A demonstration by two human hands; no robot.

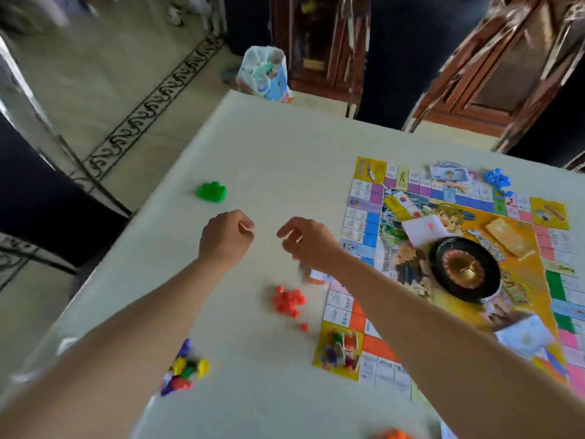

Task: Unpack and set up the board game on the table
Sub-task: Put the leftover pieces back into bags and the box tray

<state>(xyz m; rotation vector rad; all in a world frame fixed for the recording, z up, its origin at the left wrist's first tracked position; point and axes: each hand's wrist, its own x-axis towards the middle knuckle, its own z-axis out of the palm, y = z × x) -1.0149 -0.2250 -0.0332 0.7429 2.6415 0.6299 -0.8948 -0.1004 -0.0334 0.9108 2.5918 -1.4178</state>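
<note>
Mid-frame over the tabletop [285, 153], left grip [226, 237] and right grip [304, 242] hover curled, close together; holding anything? Can't tell. Board [519, 299] lies right, red pieces [286, 301] below the grips, green pieces [211, 191] above left.

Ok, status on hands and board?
Left hand, right hand curled over table, grip unclear. Board laid flat, roulette wheel on it. Red pieces loose beside board.

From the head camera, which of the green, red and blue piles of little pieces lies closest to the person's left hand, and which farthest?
1. green pile: just beyond the left hand, towards the table's left edge.
2. red pile: nearer the person, just left of the game board.
3. blue pile: far off to the right, at the board's far edge.
</note>
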